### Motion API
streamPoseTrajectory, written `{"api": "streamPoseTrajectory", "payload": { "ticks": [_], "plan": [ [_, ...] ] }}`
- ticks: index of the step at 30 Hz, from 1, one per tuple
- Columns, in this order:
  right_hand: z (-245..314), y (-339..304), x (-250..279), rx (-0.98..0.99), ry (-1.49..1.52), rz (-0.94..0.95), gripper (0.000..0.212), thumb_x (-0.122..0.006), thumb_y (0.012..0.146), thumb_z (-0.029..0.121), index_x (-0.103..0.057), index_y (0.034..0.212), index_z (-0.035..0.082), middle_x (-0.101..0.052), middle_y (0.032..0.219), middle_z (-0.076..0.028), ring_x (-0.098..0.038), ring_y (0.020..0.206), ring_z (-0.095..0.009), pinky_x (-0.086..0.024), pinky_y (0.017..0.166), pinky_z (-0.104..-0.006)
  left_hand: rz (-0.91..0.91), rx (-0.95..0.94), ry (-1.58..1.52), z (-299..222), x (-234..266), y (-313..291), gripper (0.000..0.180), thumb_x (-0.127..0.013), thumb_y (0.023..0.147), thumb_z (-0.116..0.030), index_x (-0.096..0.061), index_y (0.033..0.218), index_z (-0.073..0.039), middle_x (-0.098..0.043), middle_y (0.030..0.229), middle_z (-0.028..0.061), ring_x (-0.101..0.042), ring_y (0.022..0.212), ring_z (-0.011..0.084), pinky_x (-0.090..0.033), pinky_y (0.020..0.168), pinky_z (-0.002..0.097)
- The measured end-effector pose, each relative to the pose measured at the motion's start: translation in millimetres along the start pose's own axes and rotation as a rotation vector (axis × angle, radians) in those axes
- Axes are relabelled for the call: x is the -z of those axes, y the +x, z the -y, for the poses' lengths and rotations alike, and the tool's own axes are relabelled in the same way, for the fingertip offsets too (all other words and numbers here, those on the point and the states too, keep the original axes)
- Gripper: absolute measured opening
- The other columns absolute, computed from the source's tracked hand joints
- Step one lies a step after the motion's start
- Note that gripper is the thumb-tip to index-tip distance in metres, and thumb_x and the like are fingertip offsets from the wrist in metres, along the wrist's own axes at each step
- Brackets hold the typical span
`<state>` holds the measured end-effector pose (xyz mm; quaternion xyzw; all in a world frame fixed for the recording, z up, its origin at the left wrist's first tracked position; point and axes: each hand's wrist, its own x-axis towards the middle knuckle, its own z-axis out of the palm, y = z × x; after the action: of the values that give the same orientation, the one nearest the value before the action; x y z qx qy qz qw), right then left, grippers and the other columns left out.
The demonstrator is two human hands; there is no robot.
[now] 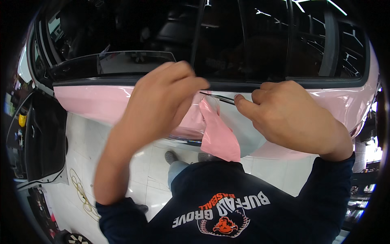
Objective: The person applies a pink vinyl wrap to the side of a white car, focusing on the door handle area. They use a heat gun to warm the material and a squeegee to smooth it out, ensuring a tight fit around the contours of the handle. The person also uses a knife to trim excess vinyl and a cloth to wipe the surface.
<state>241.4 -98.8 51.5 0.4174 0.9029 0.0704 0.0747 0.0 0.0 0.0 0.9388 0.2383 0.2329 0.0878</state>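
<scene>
held tight between the thumb and fingers of my right hand (288, 114) is a thin dark tool (223, 97). it looks like it has two slim arms, but my fingers hide the rest, so i can't tell just what it is. its tip points left, just under the black trim (235, 86) along the bottom edge of the window (264, 61).

my left hand (162, 99) is up too, with bent fingers near the tool's tip. it is blurry, so i can't tell if it pinches anything.

the pink film (221, 138) hangs loose at the side of the car (93, 99), in the gap between my hands. its long way runs from a thin top near the trim down and a bit right, to a wide bottom edge. from my right grip it lies left and lower. my left hand looks nearer to its top. the tool lies almost level above that top, so tool and film point crosswise.

just right of the film, the car's side shows a pale grey patch (248, 126). off by the car's left end is a black door (46, 138).
</scene>
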Motion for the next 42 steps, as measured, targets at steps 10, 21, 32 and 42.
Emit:
{"api": "streamPoseTrajectory", "payload": {
  "ticks": [10, 21, 32, 42],
  "plan": [
    [48, -1, -1, -0.185, -0.071, -0.073, 0.045, -0.067, 0.07, 0.011, -0.064, 0.113, -0.002, -0.062, 0.075, -0.008, -0.062, 0.073, -0.023, -0.048, 0.058, -0.0338, 1.068, -0.337, 0.321, -38, 11, 132, 0.021, -0.061, 0.086, -0.009, -0.076, 0.098, -0.001, -0.073, 0.09, 0.0138, -0.069, 0.081, 0.0283, -0.054, 0.074, 0.0379],
    [90, 8, 5, -0.435, -0.103, 0.028, 0.049, -0.064, 0.072, 0.011, -0.062, 0.119, -0.004, -0.061, 0.075, -0.007, -0.057, 0.071, -0.021, -0.043, 0.057, -0.0328, 1.314, -0.417, 0.597, -73, -19, 148, 0.018, -0.061, 0.074, -0.001, -0.077, 0.081, -0.004, -0.072, 0.079, 0.0107, -0.067, 0.069, 0.0225, -0.053, 0.066, 0.0371],
    [117, 14, -13, -0.545, -0.131, -0.083, 0.047, -0.063, 0.075, 0.014, -0.063, 0.118, -0.005, -0.062, 0.071, -0.006, -0.056, 0.067, -0.018, -0.039, 0.054, -0.0292, 1.448, -0.476, 0.536, -74, -17, 155, 0.016, -0.062, 0.084, -0.011, -0.077, 0.081, -0.008, -0.07, 0.076, 0.0069, -0.065, 0.071, 0.0215, -0.052, 0.07, 0.0368],
    [129, 18, -13, -0.618, -0.133, -0.068, 0.047, -0.062, 0.077, 0.012, -0.062, 0.121, -0.004, -0.058, 0.073, -0.005, -0.051, 0.068, -0.018, -0.036, 0.055, -0.0311, 1.091, -0.792, 0.621, -69, -15, 124, 0.009, -0.071, 0.078, -0.015, -0.077, 0.082, -0.01, -0.071, 0.076, 0.0093, -0.068, 0.073, 0.0244, -0.054, 0.063, 0.0374]
  ]
}}
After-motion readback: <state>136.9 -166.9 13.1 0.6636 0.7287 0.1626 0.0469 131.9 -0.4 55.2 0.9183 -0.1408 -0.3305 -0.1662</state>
